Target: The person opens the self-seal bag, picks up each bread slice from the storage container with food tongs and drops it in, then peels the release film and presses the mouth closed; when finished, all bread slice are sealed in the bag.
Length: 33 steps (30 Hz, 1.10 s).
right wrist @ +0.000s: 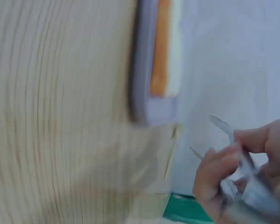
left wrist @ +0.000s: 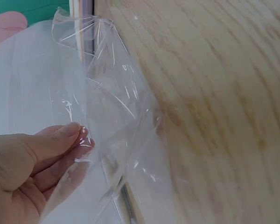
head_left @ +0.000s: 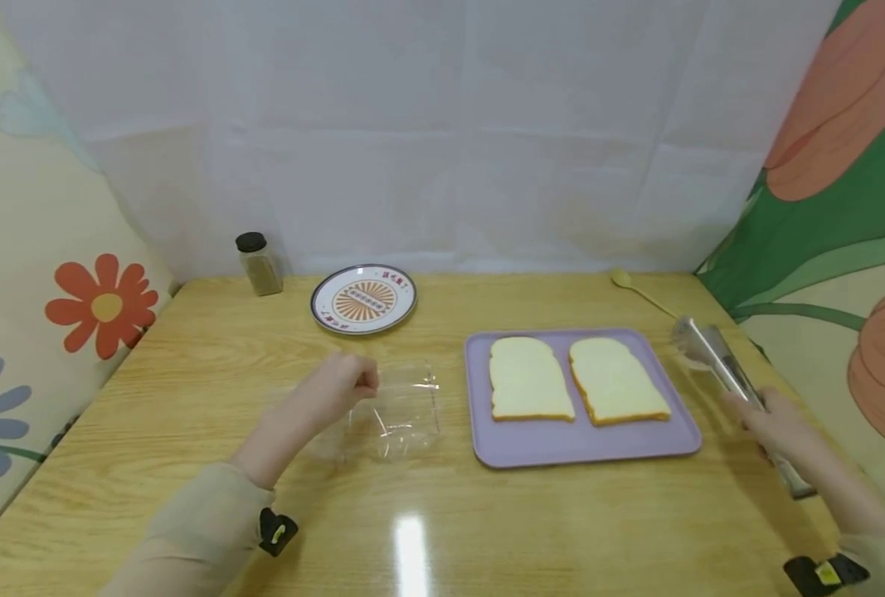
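Nearest you, at the right, your right hand (head_left: 774,423) grasps the metal tongs (head_left: 733,365), thumb on one side and fingers on the other; that grip probably serves to govern how far the arms spread. Their tips stand apart in the right wrist view, with nothing visible between them. The tongs are to the right of the tray, aimed away from you.

At the left, your left hand (head_left: 341,383) pinches the clear bag (head_left: 405,419) between thumb and fingers, likely because film this limp needs a firm hold at one spot. The bag lies between that hand and the tray, above the table (head_left: 502,531); you cannot tell whether its lower edge touches the wood.

Between your hands sits the purple tray (head_left: 554,446), holding two bread slices (head_left: 527,381) flat and side by side with a gap, an arrangement that seems to leave each one separately reachable.

Farther off, the plate (head_left: 365,300) rests beyond the bag and the spoon (head_left: 622,278) beyond the tray's right corner. The capped jar (head_left: 260,269) stands upright left of the plate, perhaps set back for elbow room. Behind everything hangs the pale cloth (head_left: 412,166).
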### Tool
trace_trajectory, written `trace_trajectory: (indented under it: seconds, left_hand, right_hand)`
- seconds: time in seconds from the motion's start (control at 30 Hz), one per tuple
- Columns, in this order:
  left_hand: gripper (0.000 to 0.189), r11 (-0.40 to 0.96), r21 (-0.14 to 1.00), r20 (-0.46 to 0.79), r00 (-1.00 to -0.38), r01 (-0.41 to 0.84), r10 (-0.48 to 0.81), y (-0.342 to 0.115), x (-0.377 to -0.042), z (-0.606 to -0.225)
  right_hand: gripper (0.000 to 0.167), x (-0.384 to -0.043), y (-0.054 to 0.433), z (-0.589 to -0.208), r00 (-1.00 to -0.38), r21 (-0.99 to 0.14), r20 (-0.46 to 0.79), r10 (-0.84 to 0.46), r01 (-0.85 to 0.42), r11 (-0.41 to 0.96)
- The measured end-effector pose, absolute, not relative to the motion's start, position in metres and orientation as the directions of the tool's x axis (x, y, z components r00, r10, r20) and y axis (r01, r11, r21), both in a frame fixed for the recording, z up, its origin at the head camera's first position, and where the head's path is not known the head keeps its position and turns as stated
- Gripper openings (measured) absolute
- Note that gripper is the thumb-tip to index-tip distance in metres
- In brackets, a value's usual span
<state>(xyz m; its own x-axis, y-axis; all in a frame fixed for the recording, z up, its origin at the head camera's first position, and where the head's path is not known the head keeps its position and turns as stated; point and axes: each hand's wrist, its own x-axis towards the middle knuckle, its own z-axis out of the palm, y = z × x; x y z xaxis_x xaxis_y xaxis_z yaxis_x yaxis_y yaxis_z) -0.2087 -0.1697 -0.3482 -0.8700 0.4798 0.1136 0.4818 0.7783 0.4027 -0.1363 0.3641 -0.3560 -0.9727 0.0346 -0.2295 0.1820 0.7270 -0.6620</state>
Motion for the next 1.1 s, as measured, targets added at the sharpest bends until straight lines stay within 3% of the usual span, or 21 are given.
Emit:
trace_trajectory:
  seconds: [0.1,0.27,0.37,0.53,0.7,0.9,1.1]
  left_hand:
    - [0.011,0.772,0.430,0.112,-0.877,0.467,0.468,-0.170,-0.210,-0.349]
    - [0.012,0.761,0.433,0.140,-0.870,0.483,0.473,-0.172,-0.213,-0.352]
    - [0.003,0.749,0.414,0.174,-0.852,0.518,0.493,-0.174,-0.214,-0.352]
    - [0.007,0.721,0.421,0.210,-0.833,0.550,0.512,-0.176,-0.213,-0.352]
    - [0.006,0.703,0.454,0.219,-0.833,0.548,0.508,-0.177,-0.213,-0.350]
    - [0.004,0.707,0.450,0.242,-0.837,0.545,0.491,-0.181,-0.214,-0.339]
    - [0.004,0.742,0.397,0.216,-0.841,0.540,0.496,-0.183,-0.212,-0.335]
  right_hand:
    - [0.052,-0.119,0.361,-0.347,-0.943,-0.795,-0.330,-0.032,0.260,0.548]
    - [0.043,-0.094,0.364,-0.347,-0.863,-0.908,-0.387,-0.323,0.295,0.299]
    - [0.045,-0.082,0.365,-0.353,-0.805,-0.909,-0.412,-0.426,0.333,0.251]
    - [0.048,-0.067,0.363,-0.362,-0.755,-0.868,-0.496,-0.429,0.436,0.236]
    - [0.044,-0.060,0.363,-0.365,-0.724,-0.877,-0.453,-0.519,0.465,0.116]
    - [0.052,-0.052,0.362,-0.364,-0.664,-0.848,-0.402,-0.631,0.529,-0.016]
    - [0.054,-0.048,0.360,-0.365,-0.624,-0.813,-0.434,-0.650,0.583,-0.017]
